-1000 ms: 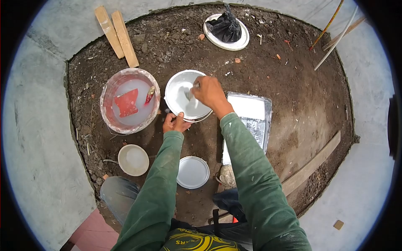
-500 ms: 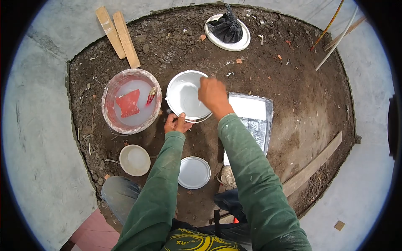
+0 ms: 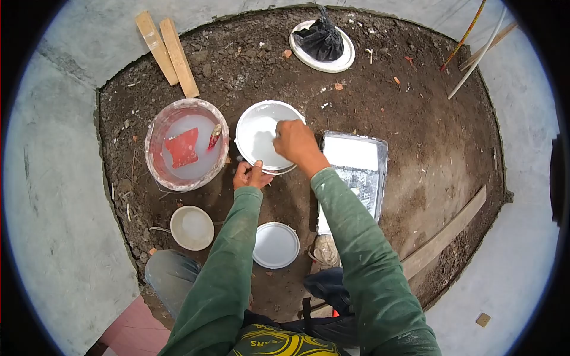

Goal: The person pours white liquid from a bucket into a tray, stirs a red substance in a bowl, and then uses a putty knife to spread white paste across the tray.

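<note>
A white paint bucket [image 3: 256,127] with white paint inside stands on the soil in front of me. My left hand [image 3: 252,176] grips its near edge, thumb up against the rim and fingers below. Over the bucket's right side, my right hand [image 3: 297,144] is closed in a fist; whatever it holds is hidden beneath it. Just right of that hand lies a paint tray [image 3: 351,153] with white paint at its far end, partly covered by my right sleeve. A round white lid [image 3: 276,245] rests on the ground between my forearms.
Left of the bucket stands a larger pail [image 3: 152,155] of cloudy liquid with a red piece in it. A small pale bowl [image 3: 192,228] sits nearer me. Wooden boards [image 3: 178,56], a plank [image 3: 445,232] and a black bag [image 3: 320,40] on a white lid lie around.
My right hand has moved slightly left and down over the bucket. My left hand keeps its place at the bucket's edge.
</note>
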The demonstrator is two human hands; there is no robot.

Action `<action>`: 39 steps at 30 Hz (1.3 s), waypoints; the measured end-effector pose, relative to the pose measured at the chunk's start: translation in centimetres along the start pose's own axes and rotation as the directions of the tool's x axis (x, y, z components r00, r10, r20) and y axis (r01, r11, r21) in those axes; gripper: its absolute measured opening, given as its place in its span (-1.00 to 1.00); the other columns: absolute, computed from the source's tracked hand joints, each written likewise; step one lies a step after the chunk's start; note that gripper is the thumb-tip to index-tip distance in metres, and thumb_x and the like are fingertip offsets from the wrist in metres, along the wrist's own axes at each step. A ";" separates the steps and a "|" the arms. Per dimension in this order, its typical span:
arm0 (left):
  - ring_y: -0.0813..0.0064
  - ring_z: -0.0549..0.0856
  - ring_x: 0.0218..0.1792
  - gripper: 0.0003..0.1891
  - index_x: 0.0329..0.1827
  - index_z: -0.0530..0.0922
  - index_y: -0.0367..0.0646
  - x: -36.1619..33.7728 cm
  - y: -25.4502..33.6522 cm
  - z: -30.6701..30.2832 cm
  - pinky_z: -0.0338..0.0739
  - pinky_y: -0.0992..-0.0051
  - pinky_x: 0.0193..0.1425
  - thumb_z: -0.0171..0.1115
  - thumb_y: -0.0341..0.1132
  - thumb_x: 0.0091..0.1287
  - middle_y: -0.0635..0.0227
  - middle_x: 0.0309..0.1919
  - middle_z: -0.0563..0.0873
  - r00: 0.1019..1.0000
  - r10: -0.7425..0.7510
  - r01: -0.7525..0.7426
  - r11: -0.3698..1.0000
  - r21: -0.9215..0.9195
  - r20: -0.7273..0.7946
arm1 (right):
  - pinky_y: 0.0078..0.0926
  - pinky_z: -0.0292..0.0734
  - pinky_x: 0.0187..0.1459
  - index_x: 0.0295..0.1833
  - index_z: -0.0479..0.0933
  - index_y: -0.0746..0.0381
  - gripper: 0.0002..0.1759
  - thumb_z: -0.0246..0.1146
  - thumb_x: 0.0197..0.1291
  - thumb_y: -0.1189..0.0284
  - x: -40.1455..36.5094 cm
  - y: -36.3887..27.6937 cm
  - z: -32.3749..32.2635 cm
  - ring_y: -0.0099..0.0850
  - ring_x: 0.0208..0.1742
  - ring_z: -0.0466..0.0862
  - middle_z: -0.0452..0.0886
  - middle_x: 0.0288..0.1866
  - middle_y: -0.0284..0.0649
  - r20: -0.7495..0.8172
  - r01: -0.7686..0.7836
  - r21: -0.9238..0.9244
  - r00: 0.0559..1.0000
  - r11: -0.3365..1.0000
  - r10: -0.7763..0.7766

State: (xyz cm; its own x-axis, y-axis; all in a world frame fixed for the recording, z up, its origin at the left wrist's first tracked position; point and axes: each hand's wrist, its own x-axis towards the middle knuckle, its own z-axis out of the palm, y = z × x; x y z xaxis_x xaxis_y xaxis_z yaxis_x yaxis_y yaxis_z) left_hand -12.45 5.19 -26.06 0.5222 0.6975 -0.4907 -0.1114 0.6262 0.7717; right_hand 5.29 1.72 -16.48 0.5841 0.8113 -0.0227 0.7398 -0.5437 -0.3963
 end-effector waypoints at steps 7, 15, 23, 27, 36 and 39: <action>0.20 0.85 -0.29 -0.69 -0.02 0.45 -0.23 0.1 0.2 0.2 0.80 0.37 -0.31 0.35 -0.23 0.44 -0.05 -0.20 0.78 0.999 -0.033 0.034 0.998 0.057 -0.028 | -0.05 0.67 -0.10 -0.23 0.66 0.35 -0.80 0.39 0.09 0.43 -1.5 -0.1 -3.2 0.08 -0.17 0.76 0.72 -0.27 0.14 -0.126 0.032 0.066 0.992 0.997 -0.023; 0.05 0.84 -0.28 -0.62 0.00 0.34 -0.16 -0.3 1.2 1.9 0.79 0.13 -0.21 0.39 -0.22 0.40 -0.06 -0.22 0.75 0.982 -0.114 0.127 0.989 0.079 -0.151 | -0.01 0.64 -0.12 -0.13 0.64 0.32 -0.82 0.33 0.15 0.49 -2.7 1.3 -6.5 0.11 -0.16 0.73 0.72 -0.20 0.08 0.085 0.197 -0.082 0.978 0.977 -0.190; 0.10 0.82 -0.48 -0.66 -0.09 0.29 -0.24 0.3 2.3 1.8 0.79 0.20 -0.45 0.35 -0.35 0.39 -0.08 -0.31 0.73 0.996 -0.017 0.034 0.981 0.190 -0.088 | 0.00 0.61 -0.14 -0.09 0.58 0.31 -0.79 0.31 0.21 0.45 -4.1 1.7 -7.7 0.09 -0.17 0.71 0.67 -0.19 0.03 0.000 0.195 -0.071 0.981 0.978 -0.196; 0.09 0.81 -0.52 -0.68 -0.12 0.28 -0.24 -0.3 4.2 3.2 0.74 0.25 -0.58 0.33 -0.40 0.38 -0.06 -0.36 0.72 0.995 0.020 0.008 0.961 0.276 -0.098 | 0.00 0.60 -0.14 -0.07 0.58 0.30 -0.79 0.32 0.22 0.45 -4.9 3.4 -8.7 0.07 -0.16 0.71 0.67 -0.18 0.03 -0.034 0.173 -0.072 0.984 0.982 -0.176; 0.25 0.77 -0.62 -0.77 -0.29 0.41 -0.28 3.2 8.8 7.6 0.65 0.34 -0.67 0.35 -0.45 0.19 0.00 -0.52 0.69 0.995 0.092 -0.051 0.727 0.685 -0.023 | -0.04 0.59 -0.08 -0.05 0.63 0.32 -0.74 0.37 0.20 0.42 -8.2 7.7 -9.7 0.08 -0.14 0.71 0.70 -0.19 0.10 -0.172 0.065 0.183 0.984 0.981 -0.033; 0.27 0.76 -0.65 -0.77 -0.32 0.43 -0.30 4.0 10.6 9.1 0.62 0.33 -0.69 0.36 -0.42 0.17 0.09 -0.55 0.67 0.990 0.134 -0.112 0.564 0.818 0.043 | -0.06 0.58 -0.09 -0.05 0.65 0.34 -0.73 0.38 0.20 0.39 -9.4 8.7 -10.2 0.08 -0.15 0.72 0.71 -0.21 0.12 -0.147 -0.001 0.311 0.988 0.950 0.050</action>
State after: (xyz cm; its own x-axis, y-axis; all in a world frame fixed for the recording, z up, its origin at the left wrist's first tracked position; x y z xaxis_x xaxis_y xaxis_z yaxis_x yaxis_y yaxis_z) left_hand -3.86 11.45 -16.20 0.5385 0.7596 -0.3647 0.5702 -0.0098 0.8214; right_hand 9.70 -12.81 -10.36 0.6629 0.7429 0.0933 0.5986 -0.4510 -0.6620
